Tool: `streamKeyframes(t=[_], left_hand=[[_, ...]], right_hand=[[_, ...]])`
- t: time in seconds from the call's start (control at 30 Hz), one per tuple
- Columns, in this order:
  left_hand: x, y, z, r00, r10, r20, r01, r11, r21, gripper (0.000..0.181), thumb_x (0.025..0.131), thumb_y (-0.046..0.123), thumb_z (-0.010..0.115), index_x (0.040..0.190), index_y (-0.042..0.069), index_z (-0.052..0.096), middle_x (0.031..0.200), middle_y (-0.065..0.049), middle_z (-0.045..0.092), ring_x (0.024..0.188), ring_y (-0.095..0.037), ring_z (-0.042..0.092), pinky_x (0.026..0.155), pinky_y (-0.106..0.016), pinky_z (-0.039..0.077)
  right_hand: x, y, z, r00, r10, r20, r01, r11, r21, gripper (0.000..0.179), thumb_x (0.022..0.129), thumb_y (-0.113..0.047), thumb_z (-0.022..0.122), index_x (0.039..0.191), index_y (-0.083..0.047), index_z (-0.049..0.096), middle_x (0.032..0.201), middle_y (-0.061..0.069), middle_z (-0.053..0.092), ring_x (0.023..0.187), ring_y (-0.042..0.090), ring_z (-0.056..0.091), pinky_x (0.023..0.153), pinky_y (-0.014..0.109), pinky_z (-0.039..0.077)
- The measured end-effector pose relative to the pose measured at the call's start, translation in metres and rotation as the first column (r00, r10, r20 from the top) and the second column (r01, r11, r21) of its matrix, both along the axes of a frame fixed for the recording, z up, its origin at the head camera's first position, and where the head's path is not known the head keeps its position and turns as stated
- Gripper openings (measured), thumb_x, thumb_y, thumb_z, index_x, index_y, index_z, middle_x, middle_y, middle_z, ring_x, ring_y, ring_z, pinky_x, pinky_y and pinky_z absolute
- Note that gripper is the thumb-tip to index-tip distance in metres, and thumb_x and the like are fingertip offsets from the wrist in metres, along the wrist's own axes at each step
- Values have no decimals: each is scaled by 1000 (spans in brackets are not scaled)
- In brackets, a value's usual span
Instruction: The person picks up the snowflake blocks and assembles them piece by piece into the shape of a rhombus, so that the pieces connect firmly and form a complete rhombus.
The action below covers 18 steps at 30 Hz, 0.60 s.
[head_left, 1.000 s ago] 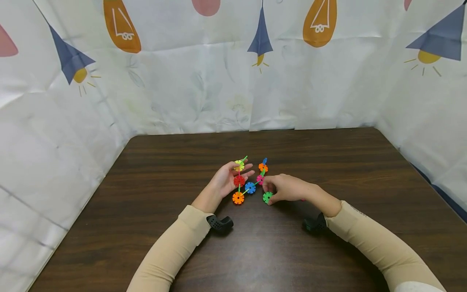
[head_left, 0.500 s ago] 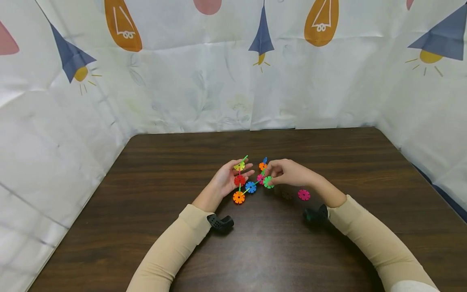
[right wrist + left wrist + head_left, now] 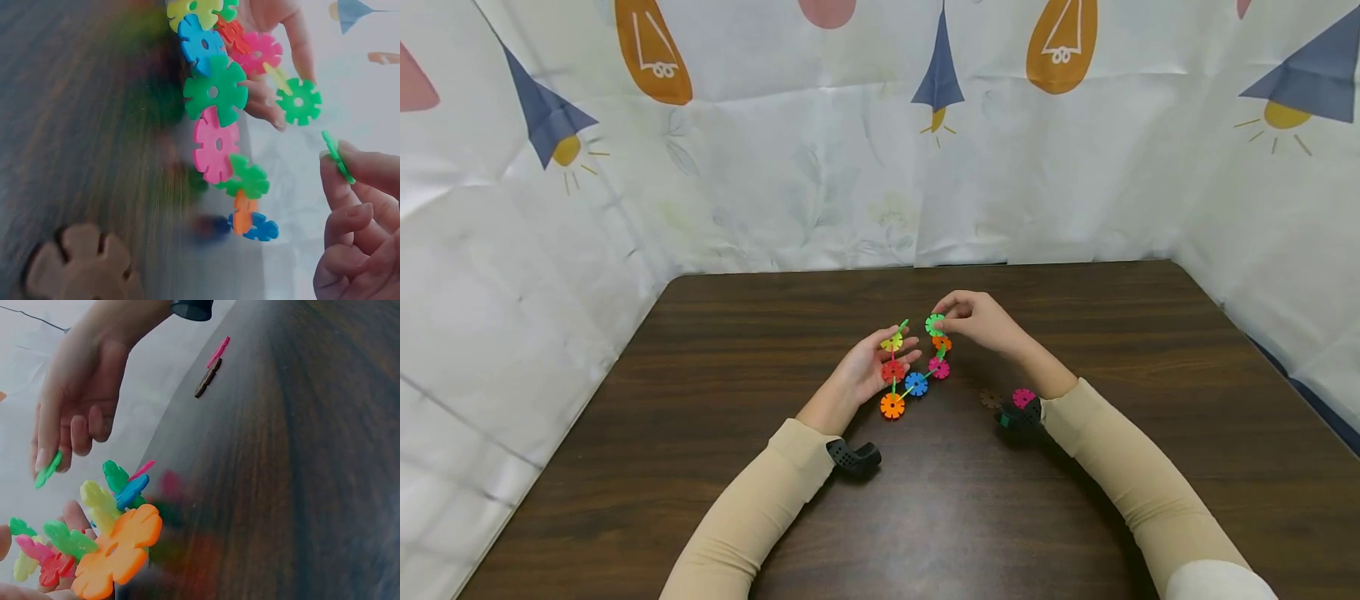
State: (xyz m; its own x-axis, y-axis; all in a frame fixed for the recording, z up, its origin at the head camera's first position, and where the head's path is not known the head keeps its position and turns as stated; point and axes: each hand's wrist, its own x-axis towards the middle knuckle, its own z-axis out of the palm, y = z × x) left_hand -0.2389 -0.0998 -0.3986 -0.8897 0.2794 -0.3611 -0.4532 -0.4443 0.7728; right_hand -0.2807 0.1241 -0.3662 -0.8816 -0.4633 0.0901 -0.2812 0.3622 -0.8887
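My left hand (image 3: 859, 368) holds a chain of notched, flower-shaped plastic snowflake discs, with its thumb near the yellow disc (image 3: 892, 342). Linked in the chain are a red disc (image 3: 892, 371), an orange disc (image 3: 119, 553), a blue disc (image 3: 916, 384), a pink disc (image 3: 217, 145) and several green ones. At the chain's right-hand end sit a small orange disc (image 3: 942, 343) and a blue disc (image 3: 260, 227). My right hand (image 3: 988, 323) pinches a loose green disc (image 3: 338, 157) between thumb and fingertips. In the right wrist view, a gap separates it from the chain's green end disc (image 3: 299, 102).
A brown disc (image 3: 990, 399) and a pink disc (image 3: 1023, 397) lie on the dark wooden table (image 3: 737, 367), right of the chain. The right wrist's black camera (image 3: 1018, 414) is beside them. A patterned white curtain (image 3: 790, 183) stands behind the table.
My right hand has carried the green disc away from my body, from below the chain's right side up to its far end. The left hand has stayed nearly still with the chain.
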Motion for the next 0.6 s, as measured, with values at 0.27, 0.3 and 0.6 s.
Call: streamKeyframes(t=[0.27, 0.3, 0.6], left_hand=[[1, -1, 0, 1000, 2, 18, -3, 1000, 6, 29, 111, 26, 47, 132, 7, 52, 113, -9, 67, 87, -17, 71, 67, -23, 56], [1, -1, 0, 1000, 2, 19, -2, 1000, 10, 24, 111, 25, 46, 127, 9, 52, 110, -8, 67, 87, -18, 71, 68, -23, 56], [2, -2, 1, 1000, -13, 26, 13, 999, 34, 22, 111, 25, 43, 124, 8, 51, 108, -8, 66, 88, -19, 71, 68, -24, 57]], right_hand=[[-10, -16, -6, 998, -65, 15, 65, 998, -16, 24, 98, -16, 71, 115, 1, 68, 89, 9, 72, 93, 39, 64, 84, 48, 50], [-11, -19, -7, 997, -72, 18, 72, 997, -22, 24, 98, -16, 71, 115, 1, 69, 89, 9, 72, 93, 39, 64, 84, 48, 51], [-12, -31, -11, 989, -148, -22, 145, 986, -87, 25, 100, -15, 69, 116, 3, 68, 95, 17, 73, 96, 39, 65, 89, 49, 52]])
